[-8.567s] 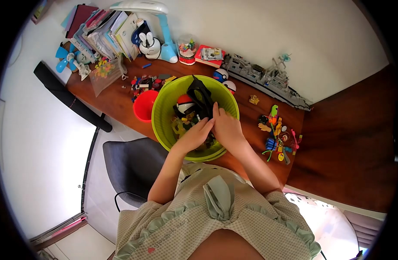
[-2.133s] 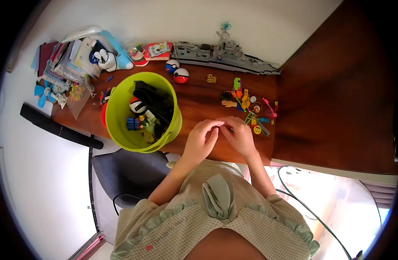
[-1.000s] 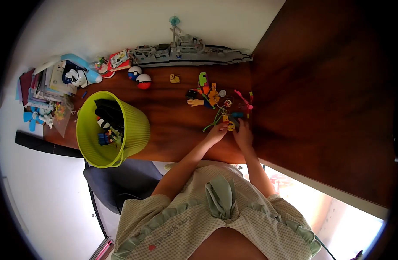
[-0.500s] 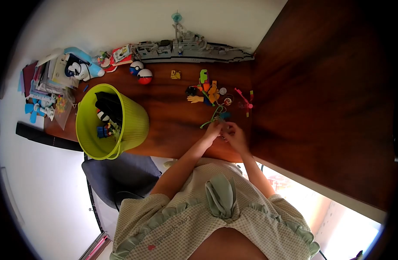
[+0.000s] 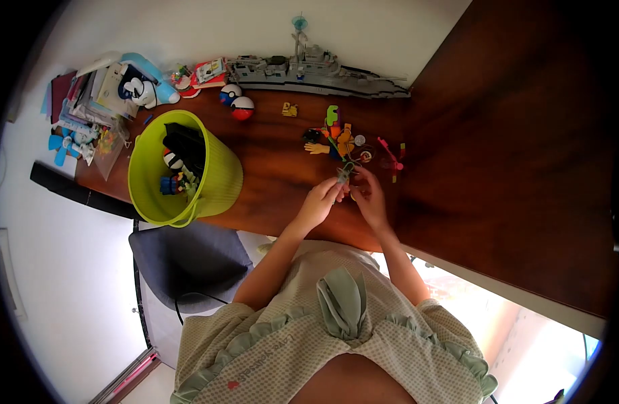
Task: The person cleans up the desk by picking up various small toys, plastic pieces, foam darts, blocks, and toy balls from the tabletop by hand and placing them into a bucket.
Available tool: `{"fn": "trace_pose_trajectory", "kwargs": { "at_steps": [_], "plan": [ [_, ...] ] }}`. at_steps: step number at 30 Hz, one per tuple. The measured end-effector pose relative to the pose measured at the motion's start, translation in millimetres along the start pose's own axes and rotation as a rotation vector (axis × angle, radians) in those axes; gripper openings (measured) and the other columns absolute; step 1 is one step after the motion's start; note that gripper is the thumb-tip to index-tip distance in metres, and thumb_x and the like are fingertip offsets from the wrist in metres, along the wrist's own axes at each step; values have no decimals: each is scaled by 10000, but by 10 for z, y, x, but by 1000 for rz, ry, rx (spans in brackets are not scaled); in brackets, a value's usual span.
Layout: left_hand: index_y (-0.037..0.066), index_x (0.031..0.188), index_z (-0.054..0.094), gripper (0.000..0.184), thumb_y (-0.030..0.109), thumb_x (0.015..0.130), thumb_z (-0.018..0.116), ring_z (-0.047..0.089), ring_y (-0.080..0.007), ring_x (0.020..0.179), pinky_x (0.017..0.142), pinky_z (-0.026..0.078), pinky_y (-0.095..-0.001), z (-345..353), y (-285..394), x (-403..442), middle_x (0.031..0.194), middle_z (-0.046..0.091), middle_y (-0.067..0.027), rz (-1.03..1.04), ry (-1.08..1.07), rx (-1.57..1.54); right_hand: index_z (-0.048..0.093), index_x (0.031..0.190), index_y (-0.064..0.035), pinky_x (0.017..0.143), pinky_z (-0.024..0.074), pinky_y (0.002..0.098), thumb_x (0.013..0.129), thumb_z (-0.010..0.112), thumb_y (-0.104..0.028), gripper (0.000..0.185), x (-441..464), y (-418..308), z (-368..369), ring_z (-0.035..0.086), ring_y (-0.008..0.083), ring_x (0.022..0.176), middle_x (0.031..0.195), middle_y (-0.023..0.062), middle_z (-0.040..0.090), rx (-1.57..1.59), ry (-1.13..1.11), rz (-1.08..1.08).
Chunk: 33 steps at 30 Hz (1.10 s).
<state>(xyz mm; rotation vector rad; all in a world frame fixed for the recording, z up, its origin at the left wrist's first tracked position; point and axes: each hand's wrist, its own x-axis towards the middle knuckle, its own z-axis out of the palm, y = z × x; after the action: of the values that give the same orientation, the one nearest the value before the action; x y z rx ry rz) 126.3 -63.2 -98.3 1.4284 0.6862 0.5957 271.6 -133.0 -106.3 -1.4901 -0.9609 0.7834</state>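
Note:
Both my hands are close together over the desk's front edge. My left hand (image 5: 317, 205) is closed, pinching a small grey-green object with a thin green cord (image 5: 346, 171); its exact kind is too small to make out. Close on its right, my right hand (image 5: 371, 200) has the thumb and index finger apart, with the fingertips beside that object. Just beyond the hands lies a loose group of small toys: a green and purple piece (image 5: 333, 116), an orange piece (image 5: 346, 138), a yellow toy hand (image 5: 316, 148) and a round trinket (image 5: 366, 156). A pink toy piece (image 5: 391, 159) lies to the right.
A lime-green bucket (image 5: 222, 168) with toys inside stands on the left. Behind are a grey brick-built ship (image 5: 309, 81), two toy balls (image 5: 242, 108) and a yellow figure (image 5: 290, 109). Books and papers (image 5: 87, 97) pile up far left. A grey chair (image 5: 188, 262) sits below.
My hands have moved slightly forward with the small object, nearer the toy group. My right fingers have parted from their pinch. The whole view has shifted a little.

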Motion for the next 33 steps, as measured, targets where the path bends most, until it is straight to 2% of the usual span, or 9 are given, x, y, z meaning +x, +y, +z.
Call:
{"fn": "trace_pose_trajectory", "kwargs": {
  "at_steps": [4,6,10,14,17,20,22,29,33],
  "plan": [
    [20,970,595,158,115,935,474,555,-184,740,705,447,-289,-97,434,-227,870,574,-86,53,-37,229,606,1163,-95,668,467,242,793,658,-17,381,71,-190,37,566,131,747,1002,42,574,-204,-215,-217],
    [16,962,601,168,121,937,472,519,-163,749,710,417,-268,-139,519,-315,845,535,-84,96,-3,220,604,1152,-81,668,466,241,802,666,-34,359,75,-314,74,567,124,764,993,35,571,-145,-299,-188],
    [31,964,607,121,96,902,526,531,-244,843,767,429,-302,-322,650,-444,924,510,-101,134,107,345,594,1113,-51,673,468,242,827,673,-72,297,54,-356,233,578,114,824,991,38,566,-83,-379,-89],
    [9,964,563,101,81,893,565,501,-188,932,838,406,-289,-425,566,-529,1044,454,-99,229,309,252,573,1091,-40,685,464,232,854,652,-78,253,59,-313,460,579,110,861,997,40,567,134,-435,-79],
    [22,1042,515,171,55,887,578,498,-149,981,870,410,-271,-518,507,-585,1073,472,-78,157,258,-104,562,1089,-40,695,460,227,865,637,-68,238,69,-370,607,579,108,866,991,32,565,217,-476,-69],
    [39,1163,471,303,17,882,581,503,-133,1021,893,416,-266,-564,661,-658,1123,480,-64,160,309,-172,547,1088,-37,697,458,223,881,618,-67,221,78,-420,747,582,101,860,963,18,571,345,-498,-4],
    [48,1215,455,366,2,875,583,516,-134,1031,876,430,-265,-683,607,-688,1150,484,-64,176,356,-117,533,1092,-36,696,460,223,892,605,-69,215,83,-559,824,587,98,843,939,13,576,435,-498,117],
    [72,1281,447,496,-22,827,624,560,-145,1026,829,487,-260,-1071,877,-863,1175,512,-70,126,383,-90,491,1143,-30,701,503,228,912,580,-74,251,143,-944,1238,622,114,814,997,60,612,549,-434,147],
    [71,1284,466,528,-16,800,655,576,-164,1022,807,506,-267,-1291,1069,-954,1180,528,-77,221,454,170,498,1140,-23,712,511,230,911,588,-83,253,136,-1174,1506,627,110,827,991,62,630,618,-466,204]
  ]
}}
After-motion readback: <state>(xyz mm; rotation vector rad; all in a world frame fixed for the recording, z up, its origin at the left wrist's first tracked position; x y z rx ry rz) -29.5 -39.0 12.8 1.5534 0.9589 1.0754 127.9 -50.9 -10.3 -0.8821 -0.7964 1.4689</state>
